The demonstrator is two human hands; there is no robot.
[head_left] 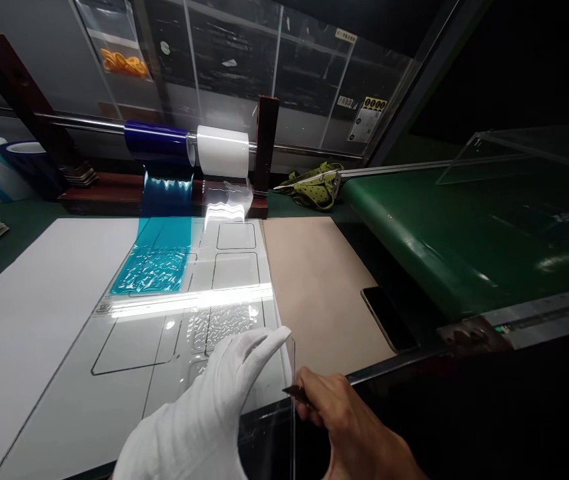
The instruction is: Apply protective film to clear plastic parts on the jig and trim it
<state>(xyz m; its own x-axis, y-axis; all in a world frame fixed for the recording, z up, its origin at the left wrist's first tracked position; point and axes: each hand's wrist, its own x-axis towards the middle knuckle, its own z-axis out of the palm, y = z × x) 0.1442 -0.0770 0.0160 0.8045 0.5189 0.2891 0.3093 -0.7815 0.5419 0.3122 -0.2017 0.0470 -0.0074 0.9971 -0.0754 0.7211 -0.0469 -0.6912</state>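
head view: the white-gloved left hand (204, 413) steadies a clear, thin plastic sheet (290, 400) standing on edge at the near edge of the counter, fingers spread along its face. the bare right hand (354, 433) is closed on a small dark blade-like tool (295, 391) touching the sheet's edge. beyond lies a white template board with outlined rectangles (164, 333), then a tan mat (314, 287) with a dark phone (389, 319) toward the right edge. near the far edge, a blue film roll (159, 141) and a white film roll (223, 151) hang on a rod; blue film (157, 263) already lies over part of the board, the sheet itself seemingly not yet laid down.
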